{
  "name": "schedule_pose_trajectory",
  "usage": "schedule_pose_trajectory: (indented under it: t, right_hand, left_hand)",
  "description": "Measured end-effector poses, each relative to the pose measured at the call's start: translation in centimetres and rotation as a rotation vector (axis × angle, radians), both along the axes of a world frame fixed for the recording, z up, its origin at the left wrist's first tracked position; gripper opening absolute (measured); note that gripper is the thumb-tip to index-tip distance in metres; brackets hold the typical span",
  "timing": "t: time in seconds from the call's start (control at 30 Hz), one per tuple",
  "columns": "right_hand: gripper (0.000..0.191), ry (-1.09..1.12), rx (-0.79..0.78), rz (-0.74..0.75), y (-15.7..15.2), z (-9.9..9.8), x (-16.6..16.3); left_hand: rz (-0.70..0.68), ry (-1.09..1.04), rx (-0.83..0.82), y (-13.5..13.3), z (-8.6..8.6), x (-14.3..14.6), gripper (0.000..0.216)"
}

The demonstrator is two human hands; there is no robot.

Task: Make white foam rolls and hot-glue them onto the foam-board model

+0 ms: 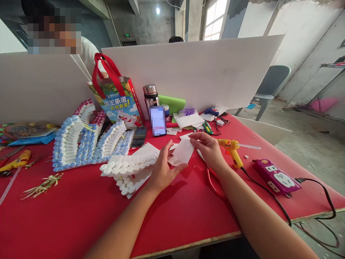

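A small sheet of white paper (pixel 182 153) is held up over the red table between my two hands. My right hand (pixel 206 145) pinches its upper right edge. At its lower left edge is my left hand (pixel 163 167), thumb and fingers curved around it. Just left of that hand lies a white piece edged with rows of rolled white rosettes (pixel 129 164). Partly hidden under my right forearm are red-handled scissors (pixel 211 181). A yellow glue gun (pixel 234 153) with a clear stick rests right of my right hand.
Blue and pink rosette-edged pieces (pixel 74 140) stand at left by a shopping bag (pixel 121 104). A phone (pixel 158 121) leans before a steel flask (pixel 150 94). A purple power strip (pixel 277 177) with trailing cords lies right. White boards (pixel 194 72) stand behind; a person is beyond them.
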State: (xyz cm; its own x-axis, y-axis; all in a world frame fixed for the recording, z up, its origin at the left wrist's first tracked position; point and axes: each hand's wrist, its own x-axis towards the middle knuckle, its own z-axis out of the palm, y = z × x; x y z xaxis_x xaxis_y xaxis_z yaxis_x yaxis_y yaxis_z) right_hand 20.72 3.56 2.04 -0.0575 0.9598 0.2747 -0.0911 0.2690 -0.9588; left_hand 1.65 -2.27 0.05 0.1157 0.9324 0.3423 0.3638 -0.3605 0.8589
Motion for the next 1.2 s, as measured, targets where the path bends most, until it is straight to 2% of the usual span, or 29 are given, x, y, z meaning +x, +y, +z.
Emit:
schedule_pose_trajectory:
  t: [0.13,0.3,0.43,0.5,0.57,0.63,0.73,0.93,1.07,1.2]
  right_hand:
    - [0.018,0.245,-0.092,0.157,-0.3,0.2,-0.3]
    - [0.016,0.343,-0.170,0.285,-0.6,0.2,-0.8]
    - [0.018,0.353,-0.187,0.337,-0.9,0.5,-1.0]
    - [0.025,0.338,-0.165,0.357,-0.9,0.6,-0.9]
    - [0.031,0.280,-0.130,0.313,-0.9,0.7,-0.7]
    - [0.034,0.172,-0.101,0.205,-0.9,0.7,-0.5]
    - [0.036,0.011,-0.088,0.099,-0.9,0.8,-0.5]
    - [0.041,-0.084,-0.171,0.221,-1.3,0.7,-1.3]
    - [0.037,-0.009,-0.223,0.278,-1.3,0.1,-1.4]
    - [0.036,0.088,-0.258,0.249,-1.0,-0.2,-1.1]
  left_hand:
    - [-0.008,-0.001,0.036,-0.4,0.7,0.0,0.082]
    - [-0.015,0.077,0.091,-0.5,1.0,-0.1,0.080]
    - [-0.051,0.032,0.050,-0.6,1.2,0.0,0.046]
    - [-0.012,-0.038,-0.031,-0.6,1.2,0.0,0.032]
    - [0.071,-0.150,-0.152,-0.5,1.0,-0.2,0.036]
    - [0.147,-0.295,-0.257,-0.2,0.6,-0.4,0.042]
    - [0.172,-0.498,-0.338,0.2,0.0,-0.6,0.045]
    - [0.039,-0.628,-0.440,0.1,0.3,0.1,0.051]
    - [-0.094,-0.630,-0.499,-0.3,1.0,0.5,0.046]
    - [-0.139,-0.585,-0.486,-0.3,1.6,0.7,0.040]
